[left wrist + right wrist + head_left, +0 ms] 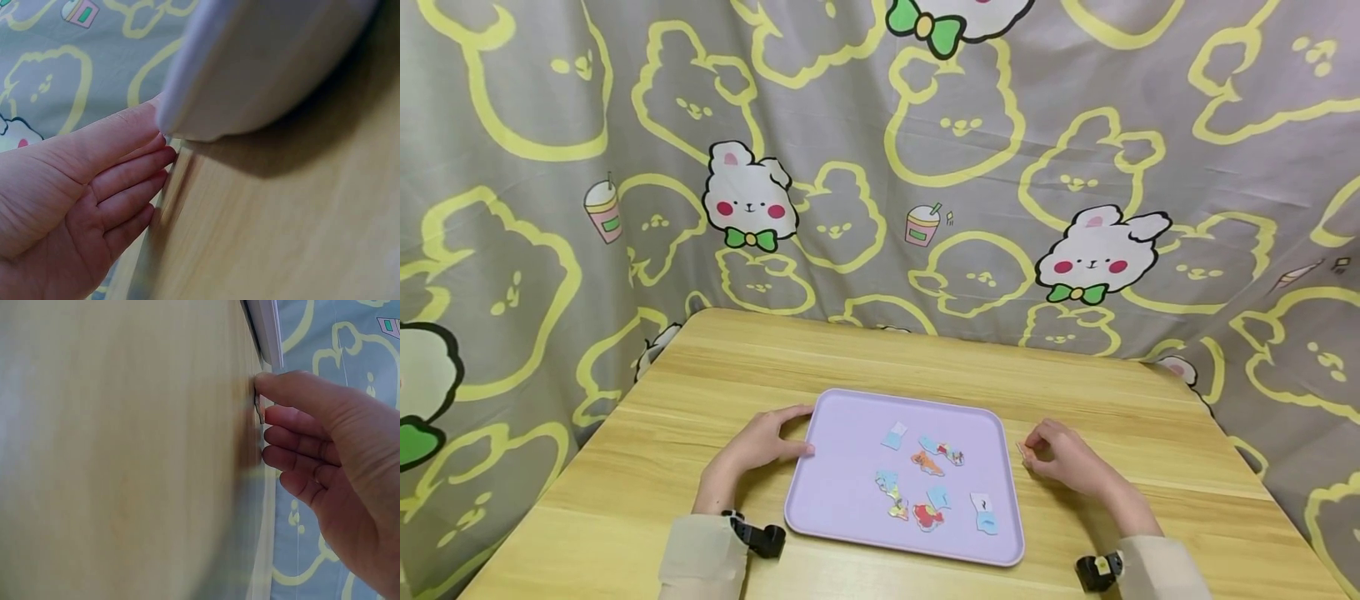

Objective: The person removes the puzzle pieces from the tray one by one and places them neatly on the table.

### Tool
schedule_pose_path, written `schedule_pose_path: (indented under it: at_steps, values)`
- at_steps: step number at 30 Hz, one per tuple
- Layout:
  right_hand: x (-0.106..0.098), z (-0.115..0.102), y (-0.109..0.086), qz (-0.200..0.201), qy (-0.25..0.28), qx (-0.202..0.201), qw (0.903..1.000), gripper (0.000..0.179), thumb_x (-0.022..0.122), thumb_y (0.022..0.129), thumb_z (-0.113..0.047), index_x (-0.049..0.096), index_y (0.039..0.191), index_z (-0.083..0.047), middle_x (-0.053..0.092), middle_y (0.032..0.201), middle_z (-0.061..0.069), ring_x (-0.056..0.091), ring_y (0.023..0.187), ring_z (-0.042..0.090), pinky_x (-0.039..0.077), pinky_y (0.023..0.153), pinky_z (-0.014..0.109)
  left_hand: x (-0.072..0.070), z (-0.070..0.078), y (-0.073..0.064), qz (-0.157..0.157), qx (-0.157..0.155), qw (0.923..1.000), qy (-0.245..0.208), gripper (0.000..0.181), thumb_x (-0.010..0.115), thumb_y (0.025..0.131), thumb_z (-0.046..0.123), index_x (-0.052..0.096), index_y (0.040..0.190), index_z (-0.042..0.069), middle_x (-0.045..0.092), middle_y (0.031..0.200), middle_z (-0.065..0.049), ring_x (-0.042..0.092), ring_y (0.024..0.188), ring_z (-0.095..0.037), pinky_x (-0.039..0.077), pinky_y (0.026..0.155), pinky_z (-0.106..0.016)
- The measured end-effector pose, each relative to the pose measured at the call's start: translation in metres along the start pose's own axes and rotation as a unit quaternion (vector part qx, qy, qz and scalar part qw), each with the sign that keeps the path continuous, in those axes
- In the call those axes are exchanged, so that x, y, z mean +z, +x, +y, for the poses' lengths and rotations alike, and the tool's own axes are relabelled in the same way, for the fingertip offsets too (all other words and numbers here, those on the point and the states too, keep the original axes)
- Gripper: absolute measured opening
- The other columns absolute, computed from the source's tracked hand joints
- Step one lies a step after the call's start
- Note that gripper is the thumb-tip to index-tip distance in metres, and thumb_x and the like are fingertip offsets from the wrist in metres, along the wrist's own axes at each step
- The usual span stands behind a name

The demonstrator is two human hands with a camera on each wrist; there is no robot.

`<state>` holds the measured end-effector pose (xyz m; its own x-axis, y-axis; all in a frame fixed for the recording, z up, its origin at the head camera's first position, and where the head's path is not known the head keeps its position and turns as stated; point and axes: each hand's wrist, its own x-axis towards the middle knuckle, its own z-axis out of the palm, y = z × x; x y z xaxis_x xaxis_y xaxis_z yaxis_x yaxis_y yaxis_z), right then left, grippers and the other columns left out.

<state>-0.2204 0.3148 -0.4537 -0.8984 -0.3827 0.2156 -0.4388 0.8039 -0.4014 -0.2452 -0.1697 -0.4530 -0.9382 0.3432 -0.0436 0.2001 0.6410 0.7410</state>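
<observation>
A lilac tray [842, 467] lies on the table with several small picture puzzle pieces on it. Among them are an orange piece [927, 463], a red one [927, 517] and a blue-and-white one [982, 512]. My left hand [765, 439] touches the tray's left rim, its thumb and fingers nearly straight; the left wrist view shows the thumb [119, 134] against the rim. Just beyond the right rim, my right hand [1066, 457] pinches a thin, flat puzzle piece [259, 407] between thumb and fingers, low over the wood. The picture on that piece cannot be made out.
The wooden table [730, 358] extends around the tray on all sides. A grey curtain [850, 125] with yellow outlines and white rabbits hangs along the back and sides. Each wrist carries a black camera mount, such as the one on the left wrist [760, 537].
</observation>
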Motion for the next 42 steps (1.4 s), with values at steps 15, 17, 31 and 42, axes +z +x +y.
schedule_pose_path:
  at_steps: [15, 17, 31, 42]
  values:
    - [0.009, -0.012, -0.010, 0.065, 0.026, -0.008, 0.9975, 0.026, 0.079, 0.080, -0.016, 0.069, 0.101, -0.005, 0.063, 0.092, -0.003, 0.057, 0.084, 0.008, 0.052, 0.069, 0.022, 0.000, -0.001, 0.000, 0.002, 0.011, 0.9999, 0.001, 0.066, 0.077, 0.084, 0.028, 0.052, 0.141, 0.008, 0.052, 0.145, -0.019, 0.042, 0.139, -0.041, 0.034, 0.116, -0.057]
    - [0.010, -0.017, -0.010, 0.070, 0.039, -0.020, 0.9966, 0.027, 0.080, 0.080, -0.015, 0.069, 0.102, -0.004, 0.062, 0.091, -0.002, 0.057, 0.082, 0.009, 0.050, 0.066, 0.021, -0.001, -0.001, 0.000, 0.002, 0.011, 0.9999, 0.001, 0.066, 0.077, 0.084, 0.028, 0.052, 0.142, 0.008, 0.052, 0.145, -0.019, 0.042, 0.139, -0.042, 0.034, 0.116, -0.057]
    - [0.019, -0.044, -0.013, 0.053, 0.075, -0.084, 0.9922, 0.030, 0.082, 0.078, -0.015, 0.067, 0.103, -0.007, 0.064, 0.096, 0.000, 0.054, 0.080, 0.013, 0.047, 0.065, 0.021, 0.000, -0.003, 0.000, 0.001, 0.010, 1.0000, -0.002, 0.066, 0.077, 0.084, 0.028, 0.053, 0.142, 0.009, 0.052, 0.145, -0.018, 0.042, 0.139, -0.041, 0.034, 0.116, -0.057]
    - [0.020, -0.060, -0.019, 0.006, 0.052, -0.130, 0.9901, 0.034, 0.081, 0.080, -0.023, 0.066, 0.106, -0.008, 0.065, 0.104, -0.002, 0.057, 0.096, 0.010, 0.053, 0.086, 0.023, 0.000, -0.002, 0.000, -0.001, 0.011, 0.9999, -0.002, 0.066, 0.077, 0.084, 0.028, 0.052, 0.142, 0.009, 0.051, 0.146, -0.019, 0.041, 0.140, -0.042, 0.034, 0.116, -0.057]
